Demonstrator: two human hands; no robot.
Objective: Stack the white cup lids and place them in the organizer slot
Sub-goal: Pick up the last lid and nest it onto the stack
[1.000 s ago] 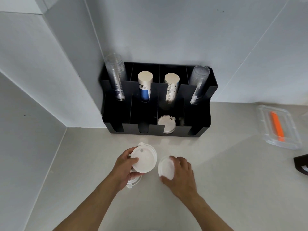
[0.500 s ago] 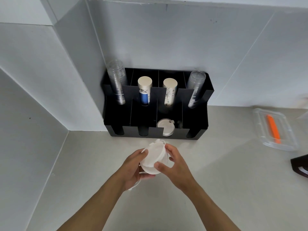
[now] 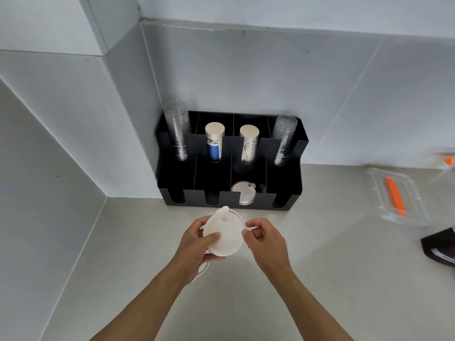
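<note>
Your left hand [image 3: 194, 244] has its fingers clamped on the stacked white lids [image 3: 225, 236], held above the surface [image 3: 320, 279] just before the black organizer [image 3: 231, 198]. Your right hand [image 3: 264, 239] pinches the stack's right rim, fingers curled together. One more lid [image 3: 243, 194] sits in the organizer's third front slot.

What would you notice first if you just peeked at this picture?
First, the stack of round white plastic cup lids held in the middle between the left hand and the right hand. Behind them, against the wall, stands the black plastic organizer, with one white lid already in a front slot.
</note>
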